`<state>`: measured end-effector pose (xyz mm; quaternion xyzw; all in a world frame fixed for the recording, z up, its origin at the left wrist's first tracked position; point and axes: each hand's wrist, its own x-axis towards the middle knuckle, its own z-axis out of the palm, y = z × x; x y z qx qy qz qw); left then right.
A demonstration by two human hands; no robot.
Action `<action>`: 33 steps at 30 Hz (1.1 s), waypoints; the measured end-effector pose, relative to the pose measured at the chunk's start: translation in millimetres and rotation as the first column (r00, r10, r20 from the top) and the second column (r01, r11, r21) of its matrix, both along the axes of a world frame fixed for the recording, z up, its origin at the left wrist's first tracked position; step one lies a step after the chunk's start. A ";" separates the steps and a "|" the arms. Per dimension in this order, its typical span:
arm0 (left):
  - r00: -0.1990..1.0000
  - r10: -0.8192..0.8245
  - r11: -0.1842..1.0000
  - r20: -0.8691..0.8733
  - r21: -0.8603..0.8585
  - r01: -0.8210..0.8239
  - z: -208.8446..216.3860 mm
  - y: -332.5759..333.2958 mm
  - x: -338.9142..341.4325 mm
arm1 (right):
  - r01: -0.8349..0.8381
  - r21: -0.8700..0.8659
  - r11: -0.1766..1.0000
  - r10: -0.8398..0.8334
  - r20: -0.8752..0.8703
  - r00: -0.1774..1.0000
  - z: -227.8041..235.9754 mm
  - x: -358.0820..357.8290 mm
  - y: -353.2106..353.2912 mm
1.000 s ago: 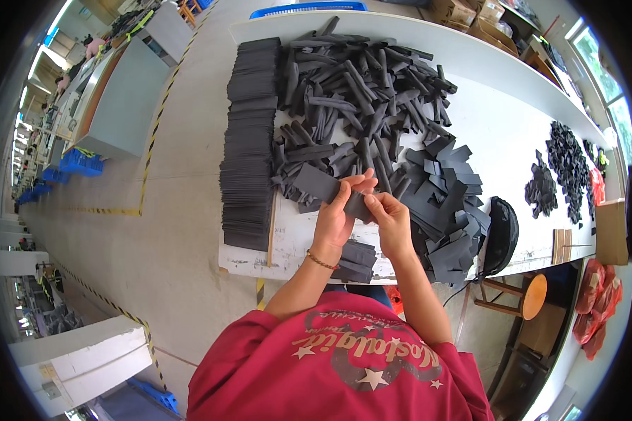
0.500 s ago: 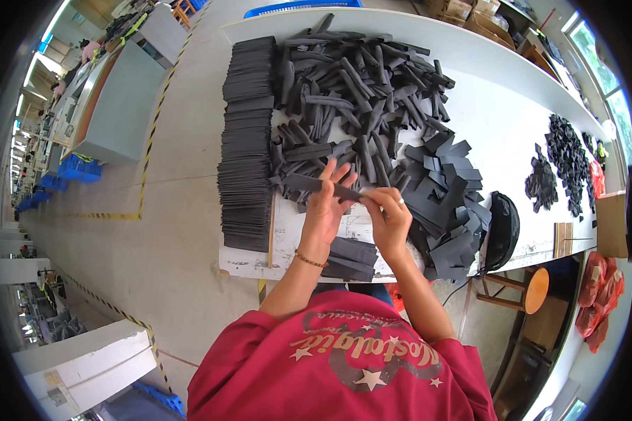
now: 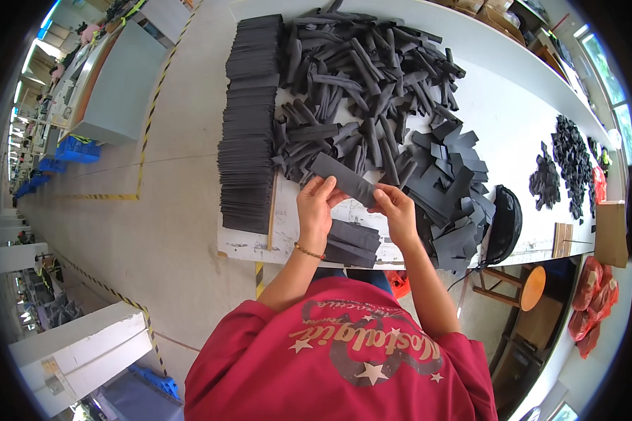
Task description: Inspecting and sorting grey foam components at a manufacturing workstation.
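A flat dark grey fabric strip (image 3: 345, 179) is stretched between my two hands above the white table (image 3: 246, 261). My left hand (image 3: 317, 203) pinches its lower left side, thumb on top. At the right end, my right hand (image 3: 397, 209) grips the strip between thumb and fingers. Beyond it lies a loose heap of curled dark strips (image 3: 358, 77). Flat dark pieces (image 3: 446, 189) are piled to the right of my right hand. Below my hands, near the front edge, rests a small stack of flat strips (image 3: 351, 243).
A long row of tightly packed dark strips (image 3: 249, 126) runs along the table's left side, beside a thin wooden strip (image 3: 272, 212). A black mesh-covered round object (image 3: 504, 224) stands at the right edge. Smaller dark pieces (image 3: 570, 165) lie farther right. A wooden stool (image 3: 532, 288) is below.
The strip has been turned to show its broad, flat face. My left hand's spread fingers have closed onto it. The whole view has shifted slightly.
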<state>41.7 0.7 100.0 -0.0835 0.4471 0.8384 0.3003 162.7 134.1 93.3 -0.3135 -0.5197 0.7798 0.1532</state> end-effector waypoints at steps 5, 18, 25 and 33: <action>0.995 -0.060 0.998 0.085 0.013 0.059 -22.6 -7.6 6.4 | 0.005 0.229 0.973 -0.020 0.066 0.998 -17.2 6.3 -4.6; 0.939 -0.336 0.815 -0.071 -0.522 0.252 -97.6 -78.1 40.3 | -0.256 0.088 0.963 0.195 0.428 0.883 -72.4 80.7 -16.6; 0.747 -0.444 0.641 -0.495 -0.758 -0.121 -133.1 -55.5 43.6 | -0.452 0.530 0.717 -0.027 0.670 0.742 -94.2 86.5 -20.0; 0.773 -0.374 0.602 -0.512 -0.768 -0.218 -118.9 45.9 -7.2 | -0.380 0.902 0.204 -0.394 0.431 0.811 -81.5 74.4 67.4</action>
